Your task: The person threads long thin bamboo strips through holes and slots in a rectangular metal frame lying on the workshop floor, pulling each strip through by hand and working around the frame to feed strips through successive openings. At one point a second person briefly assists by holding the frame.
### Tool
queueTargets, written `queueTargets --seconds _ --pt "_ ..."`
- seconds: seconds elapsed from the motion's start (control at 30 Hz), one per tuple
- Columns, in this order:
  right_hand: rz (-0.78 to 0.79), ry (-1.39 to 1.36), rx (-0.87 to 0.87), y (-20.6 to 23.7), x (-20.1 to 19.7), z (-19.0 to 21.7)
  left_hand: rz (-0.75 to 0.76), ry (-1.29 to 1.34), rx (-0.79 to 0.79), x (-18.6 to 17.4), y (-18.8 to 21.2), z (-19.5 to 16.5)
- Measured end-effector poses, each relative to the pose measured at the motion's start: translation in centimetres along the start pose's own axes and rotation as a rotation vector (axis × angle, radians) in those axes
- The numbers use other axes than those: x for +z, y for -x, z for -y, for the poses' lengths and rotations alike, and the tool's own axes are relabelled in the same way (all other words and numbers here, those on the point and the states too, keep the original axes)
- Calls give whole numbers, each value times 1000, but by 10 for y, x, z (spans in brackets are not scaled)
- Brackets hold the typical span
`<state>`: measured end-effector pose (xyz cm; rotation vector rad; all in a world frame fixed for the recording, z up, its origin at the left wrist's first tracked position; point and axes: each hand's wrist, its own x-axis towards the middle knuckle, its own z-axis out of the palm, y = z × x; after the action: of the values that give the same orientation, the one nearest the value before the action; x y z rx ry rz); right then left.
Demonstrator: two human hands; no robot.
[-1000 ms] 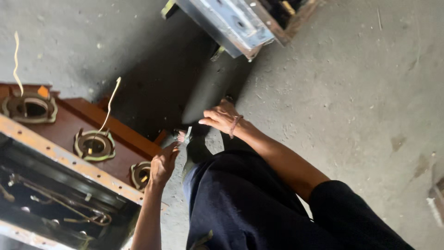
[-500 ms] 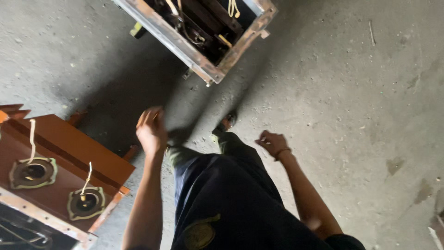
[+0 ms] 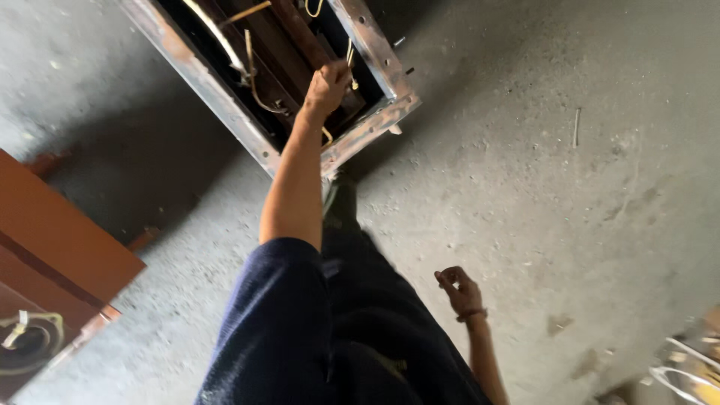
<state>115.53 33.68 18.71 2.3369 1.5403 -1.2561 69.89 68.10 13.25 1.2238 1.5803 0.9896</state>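
The left hand (image 3: 328, 81) has reached forward from beside the leg and now grips a yellow wire (image 3: 349, 56) inside the metal-framed box (image 3: 375, 52). The right hand (image 3: 460, 289) hangs loosely curled, empty, above the concrete floor (image 3: 570, 187).

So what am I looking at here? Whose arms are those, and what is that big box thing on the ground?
A person wears a camera on their head, so you look down at their own body and dark clothes. Their left hand reaches into an open metal box standing on the grey concrete floor. Inside are yellowish wires, and the hand seems closed around something there, though I cannot tell what. Their right hand hangs loosely curled by their side, holding nothing. At the left edge is a reddish-brown box with a coil of wire.
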Motion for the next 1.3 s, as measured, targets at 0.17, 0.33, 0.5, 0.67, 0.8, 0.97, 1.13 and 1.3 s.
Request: queueTargets --seconds 0.17,0.33,0.5,0.67,0.8,0.97,1.13,1.3 --pt "144 -108 227 -13 -32 -8 -12 -100 158 -13 5 15" --pt "177 33 -18 -81 -81 4 -266 -199 199 -20 -6 8" --pt "116 78 -278 -189 -139 52 -370 -570 439 -29 -3 -22" --pt "166 187 -512 -258 -203 158 -258 -870 573 -46 1 -69" --pt "249 282 -567 -278 -219 279 -189 -1158 709 -6 15 -110" --pt "251 210 -1226 -289 -171 434 -649 -687 409 33 36 -131" --pt "265 274 -1726 -284 -108 540 -1017 -174 -61 87 64 -112" --pt "660 379 -1276 -265 -77 560 -1062 -39 26 104 54 -69"
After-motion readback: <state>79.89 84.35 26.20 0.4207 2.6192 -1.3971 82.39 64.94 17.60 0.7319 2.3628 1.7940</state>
